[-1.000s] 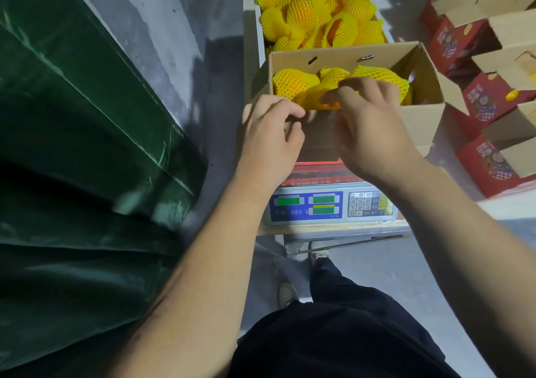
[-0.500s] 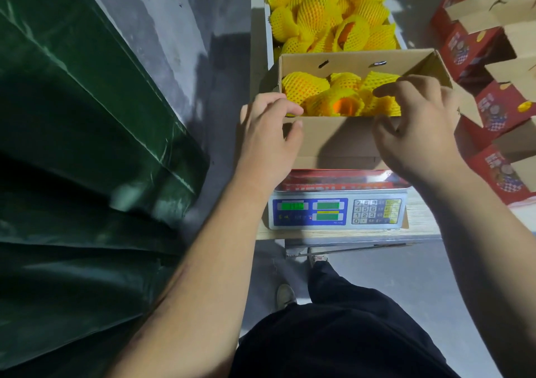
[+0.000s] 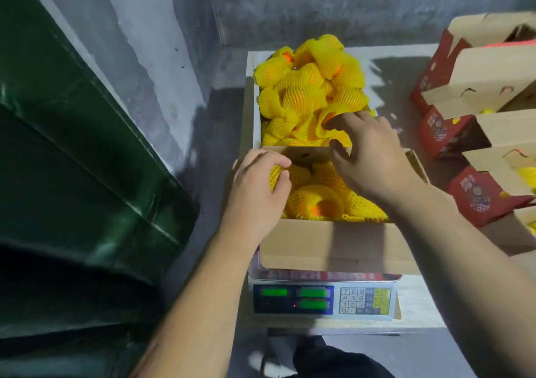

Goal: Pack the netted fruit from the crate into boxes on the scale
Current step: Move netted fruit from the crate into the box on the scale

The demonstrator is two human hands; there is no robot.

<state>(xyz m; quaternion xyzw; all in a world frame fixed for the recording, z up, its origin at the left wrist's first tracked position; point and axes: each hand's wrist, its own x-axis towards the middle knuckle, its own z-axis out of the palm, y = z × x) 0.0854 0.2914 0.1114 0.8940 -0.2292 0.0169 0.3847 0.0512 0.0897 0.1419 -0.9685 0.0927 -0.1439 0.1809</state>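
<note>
Scale digits unreadable. Your left hand grips yellow netted fruit in box; right hand spread, fingertips on crate fruit.

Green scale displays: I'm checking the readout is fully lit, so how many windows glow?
3. On the scale front panel: one at upper left, one to its right, one below that. None seems hidden.

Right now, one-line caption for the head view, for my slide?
Left hand holds netted fruit in the box on the scale; right hand reaches into the crate.
</note>
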